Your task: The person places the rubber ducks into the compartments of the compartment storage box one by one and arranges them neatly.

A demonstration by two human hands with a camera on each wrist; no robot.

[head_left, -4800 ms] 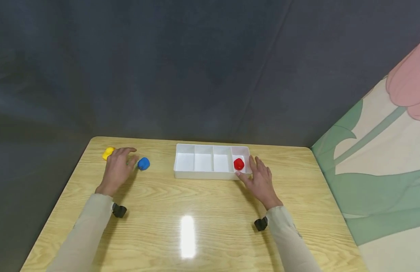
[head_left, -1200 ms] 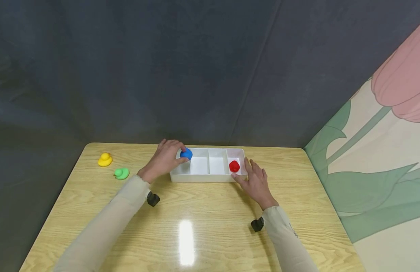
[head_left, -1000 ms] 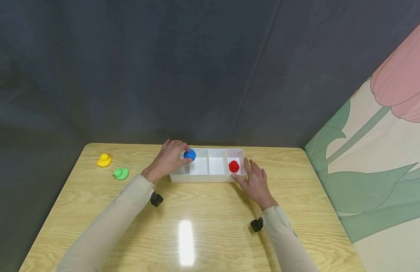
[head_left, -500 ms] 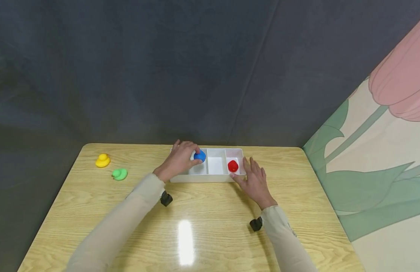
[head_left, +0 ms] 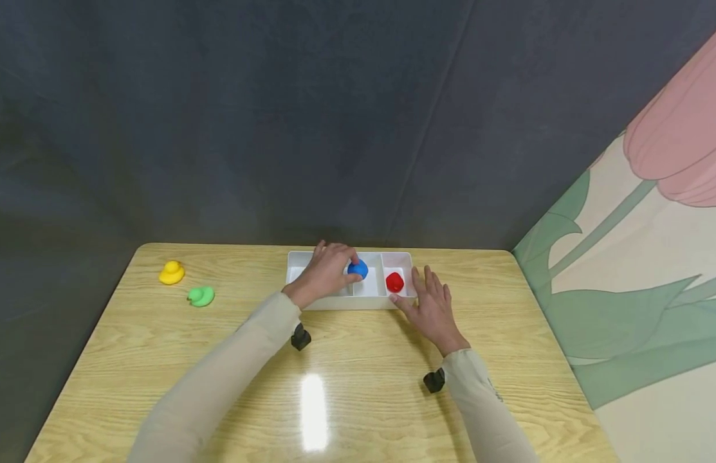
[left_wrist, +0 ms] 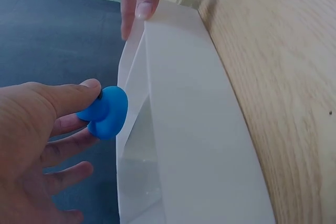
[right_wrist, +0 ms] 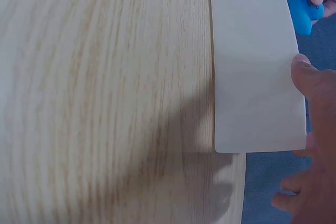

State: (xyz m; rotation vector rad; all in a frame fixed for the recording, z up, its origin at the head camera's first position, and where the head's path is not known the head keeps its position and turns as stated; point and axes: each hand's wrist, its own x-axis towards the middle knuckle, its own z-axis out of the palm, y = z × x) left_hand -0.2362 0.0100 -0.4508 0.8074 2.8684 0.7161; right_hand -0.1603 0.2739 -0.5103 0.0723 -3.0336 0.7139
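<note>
In the head view my left hand (head_left: pixel 329 270) pinches a blue toy duck (head_left: pixel 358 269) between thumb and fingers, above the third compartment from the left of a white divided tray (head_left: pixel 334 303). The left wrist view shows the blue duck (left_wrist: pixel 107 113) at the thumb tip, clear of the tray's rim, with the other fingers spread. My right hand (head_left: pixel 431 312) rests on the tray's right end, thumb on the front rim and fingers fairly straight along the side. A red toy duck (head_left: pixel 395 281) sits in the rightmost compartment. In the right wrist view the right thumb (right_wrist: pixel 303 74) touches the rim.
A yellow toy duck (head_left: pixel 172 272) and a green toy duck (head_left: pixel 201 296) stand on the wooden table (head_left: pixel 230 411) at the left. The tray is near the table's back edge, before a dark curtain (head_left: pixel 311 128). A floral cloth (head_left: pixel 641 308) hangs at the right.
My left hand was over the green duck, then carried the blue duck right across the tray, from the leftmost compartment to above the third. My right hand has stayed at the tray's right end.
</note>
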